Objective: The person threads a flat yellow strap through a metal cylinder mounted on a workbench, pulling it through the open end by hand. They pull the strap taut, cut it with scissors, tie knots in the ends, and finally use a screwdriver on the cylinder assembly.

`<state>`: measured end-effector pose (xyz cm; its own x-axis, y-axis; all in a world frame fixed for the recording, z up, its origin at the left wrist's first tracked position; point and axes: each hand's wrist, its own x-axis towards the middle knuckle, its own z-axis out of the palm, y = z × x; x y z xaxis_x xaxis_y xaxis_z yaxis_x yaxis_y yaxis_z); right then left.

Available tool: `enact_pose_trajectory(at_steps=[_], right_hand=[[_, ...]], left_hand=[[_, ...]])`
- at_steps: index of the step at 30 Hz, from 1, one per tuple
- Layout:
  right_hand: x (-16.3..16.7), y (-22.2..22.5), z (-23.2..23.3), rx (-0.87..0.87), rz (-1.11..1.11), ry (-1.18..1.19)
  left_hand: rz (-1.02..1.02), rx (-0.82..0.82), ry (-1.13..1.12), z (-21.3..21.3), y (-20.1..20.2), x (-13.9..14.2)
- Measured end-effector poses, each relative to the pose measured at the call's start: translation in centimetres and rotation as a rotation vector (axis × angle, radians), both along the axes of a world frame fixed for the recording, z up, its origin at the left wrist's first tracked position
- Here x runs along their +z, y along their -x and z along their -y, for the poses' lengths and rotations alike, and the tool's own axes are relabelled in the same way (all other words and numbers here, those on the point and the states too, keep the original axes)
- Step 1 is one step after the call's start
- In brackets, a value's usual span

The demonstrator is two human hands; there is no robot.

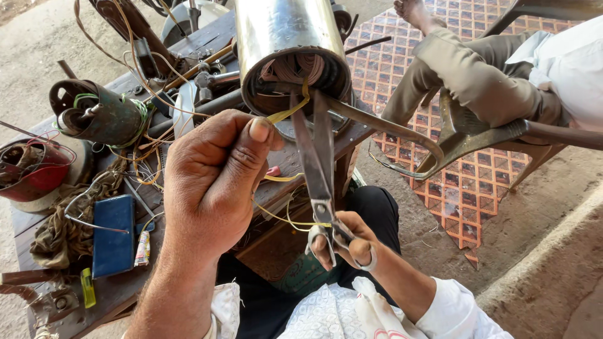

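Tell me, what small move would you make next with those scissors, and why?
Probably close the scissors on the yellow strip. The left hand pinches that strip and holds it taut where it comes out of the copper windings in the shiny metal cylinder. The right hand has the blades slightly parted, their tips right at the strip near the cylinder's mouth.

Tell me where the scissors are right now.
In the head view the scissors are at centre, handles in the right hand, blades pointing up to the yellow strip at the metal cylinder's open end.
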<state>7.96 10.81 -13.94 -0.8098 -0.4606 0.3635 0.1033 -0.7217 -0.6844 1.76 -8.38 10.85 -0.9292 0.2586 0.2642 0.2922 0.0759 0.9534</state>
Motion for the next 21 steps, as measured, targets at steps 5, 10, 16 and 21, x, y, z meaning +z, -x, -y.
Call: enact_pose_trajectory(at_steps=[5, 10, 16, 21], right_hand=[[0.1, 0.0, 1.2, 0.007, 0.061, 0.064], [0.3, 0.0, 2.4, 0.041, 0.122, 0.164], [0.9, -1.2, 3.0, -0.035, 0.174, 0.123], [0.1, -1.3, 2.3, -0.083, 0.188, 0.093]], left_hand=[[0.072, -0.036, -0.113, 0.8, 0.3, -0.9], [0.059, -0.056, -0.139, 1.3, 0.6, -1.5], [0.054, -0.038, -0.117, 1.7, 1.1, -1.8], [0.015, -0.048, -0.179, 2.0, 1.2, -2.8]])
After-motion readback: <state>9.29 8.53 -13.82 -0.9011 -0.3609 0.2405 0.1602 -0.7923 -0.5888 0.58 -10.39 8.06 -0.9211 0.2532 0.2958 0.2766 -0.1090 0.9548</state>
